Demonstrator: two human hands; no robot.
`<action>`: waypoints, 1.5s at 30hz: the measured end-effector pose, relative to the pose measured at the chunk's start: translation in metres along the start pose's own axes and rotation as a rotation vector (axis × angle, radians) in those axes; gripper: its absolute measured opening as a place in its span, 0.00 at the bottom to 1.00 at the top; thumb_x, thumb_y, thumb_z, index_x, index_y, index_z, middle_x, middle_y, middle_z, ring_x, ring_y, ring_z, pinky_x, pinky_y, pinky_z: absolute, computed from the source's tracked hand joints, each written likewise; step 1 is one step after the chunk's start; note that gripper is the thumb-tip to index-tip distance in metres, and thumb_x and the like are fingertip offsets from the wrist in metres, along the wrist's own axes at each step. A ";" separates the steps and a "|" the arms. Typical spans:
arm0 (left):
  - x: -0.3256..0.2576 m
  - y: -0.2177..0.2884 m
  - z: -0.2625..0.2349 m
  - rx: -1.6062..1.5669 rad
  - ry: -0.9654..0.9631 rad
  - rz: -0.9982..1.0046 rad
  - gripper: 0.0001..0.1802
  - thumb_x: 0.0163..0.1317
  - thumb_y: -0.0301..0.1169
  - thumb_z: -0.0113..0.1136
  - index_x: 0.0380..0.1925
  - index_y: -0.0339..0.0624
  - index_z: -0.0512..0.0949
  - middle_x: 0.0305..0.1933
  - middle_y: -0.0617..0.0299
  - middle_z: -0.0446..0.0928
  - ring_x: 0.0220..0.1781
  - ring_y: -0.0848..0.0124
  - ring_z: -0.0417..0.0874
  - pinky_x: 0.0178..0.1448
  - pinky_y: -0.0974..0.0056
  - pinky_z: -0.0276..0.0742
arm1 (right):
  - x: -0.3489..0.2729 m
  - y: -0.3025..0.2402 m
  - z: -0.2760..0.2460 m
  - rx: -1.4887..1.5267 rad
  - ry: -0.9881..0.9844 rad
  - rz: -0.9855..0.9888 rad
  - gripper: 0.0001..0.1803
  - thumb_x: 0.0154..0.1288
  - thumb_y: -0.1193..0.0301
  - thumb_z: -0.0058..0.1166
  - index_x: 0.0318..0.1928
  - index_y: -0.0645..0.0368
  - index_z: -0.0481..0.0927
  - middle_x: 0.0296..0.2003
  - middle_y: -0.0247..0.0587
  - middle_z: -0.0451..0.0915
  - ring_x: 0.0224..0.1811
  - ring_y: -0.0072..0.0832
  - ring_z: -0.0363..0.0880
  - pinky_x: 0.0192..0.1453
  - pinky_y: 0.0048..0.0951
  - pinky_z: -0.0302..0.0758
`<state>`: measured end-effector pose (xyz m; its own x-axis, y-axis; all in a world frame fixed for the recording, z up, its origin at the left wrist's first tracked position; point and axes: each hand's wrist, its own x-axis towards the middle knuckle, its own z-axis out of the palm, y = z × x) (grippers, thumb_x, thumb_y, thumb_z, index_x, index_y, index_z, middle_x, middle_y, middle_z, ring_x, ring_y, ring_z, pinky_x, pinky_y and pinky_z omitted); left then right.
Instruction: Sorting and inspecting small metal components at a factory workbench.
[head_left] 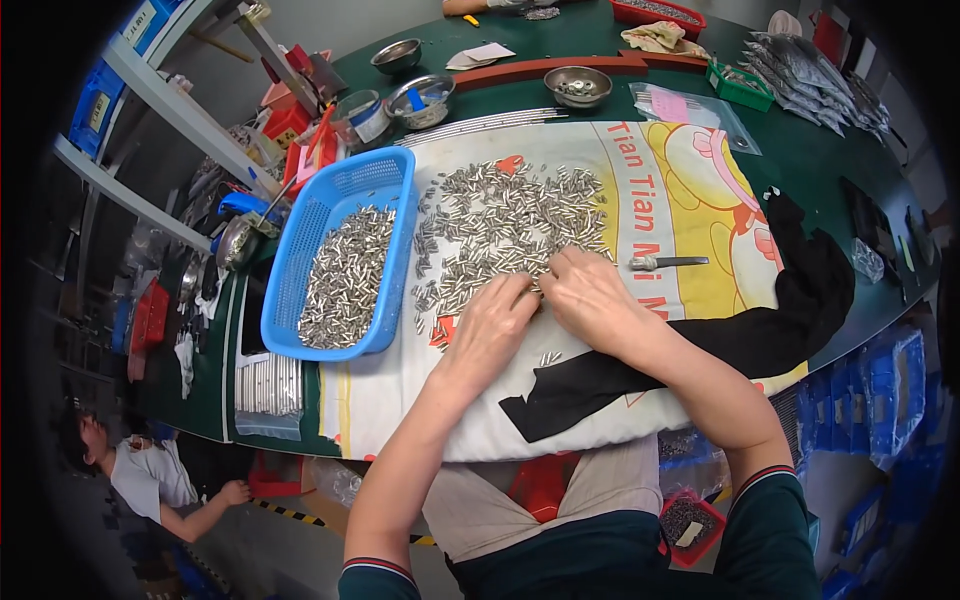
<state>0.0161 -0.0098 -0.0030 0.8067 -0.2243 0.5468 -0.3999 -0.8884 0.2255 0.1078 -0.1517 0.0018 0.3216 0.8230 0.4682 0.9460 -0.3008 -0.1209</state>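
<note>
Many small silver metal pins (490, 225) lie spread in a loose pile on a printed white and yellow cloth (640, 185). At the near edge of this pile, my left hand (492, 322) has its fingers bent and drawn together. My right hand (590, 298) is beside it, fingertips pinched low over the pins. What either hand holds is too small and too covered to make out. To the left stands a blue plastic basket (402, 235), partly filled with similar pins (345, 280). Several stray pins (550, 358) lie just below my hands.
A black cloth (740, 345) runs under my right forearm. Right of the pile lies a flat tool with a wrapped handle (680, 261). Metal bowls (578, 88) and silvery bags (800, 80) stand farther back. Another person (150, 475) is at lower left.
</note>
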 end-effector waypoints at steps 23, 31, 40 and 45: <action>-0.008 0.009 -0.002 0.128 -0.054 -0.157 0.04 0.45 0.21 0.52 0.25 0.35 0.71 0.28 0.54 0.67 0.34 0.60 0.72 0.38 0.59 0.70 | 0.003 -0.011 0.007 0.255 0.146 0.135 0.05 0.44 0.74 0.53 0.22 0.62 0.73 0.22 0.45 0.74 0.29 0.43 0.74 0.33 0.40 0.71; -0.016 0.018 0.002 0.124 -0.003 -0.189 0.06 0.43 0.20 0.54 0.25 0.35 0.73 0.26 0.55 0.68 0.31 0.60 0.73 0.35 0.60 0.70 | -0.001 -0.023 0.003 0.160 0.032 0.139 0.04 0.46 0.76 0.52 0.22 0.64 0.73 0.23 0.49 0.75 0.30 0.43 0.76 0.33 0.40 0.73; -0.020 0.021 0.002 0.150 0.018 -0.238 0.04 0.45 0.21 0.53 0.25 0.35 0.72 0.28 0.55 0.68 0.33 0.60 0.73 0.37 0.60 0.71 | -0.004 -0.030 -0.003 0.102 -0.103 0.126 0.05 0.46 0.80 0.51 0.28 0.65 0.74 0.29 0.49 0.73 0.37 0.44 0.74 0.35 0.40 0.74; -0.020 0.020 0.003 0.163 -0.005 -0.228 0.05 0.46 0.21 0.53 0.26 0.34 0.73 0.29 0.54 0.68 0.34 0.60 0.73 0.38 0.60 0.71 | -0.003 -0.027 -0.001 0.155 -0.085 0.115 0.03 0.45 0.80 0.51 0.25 0.66 0.74 0.28 0.49 0.73 0.36 0.44 0.74 0.36 0.40 0.74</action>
<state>-0.0067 -0.0248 -0.0115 0.8700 -0.0127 0.4930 -0.1329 -0.9687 0.2097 0.0810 -0.1464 0.0052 0.4242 0.8273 0.3683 0.8956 -0.3230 -0.3060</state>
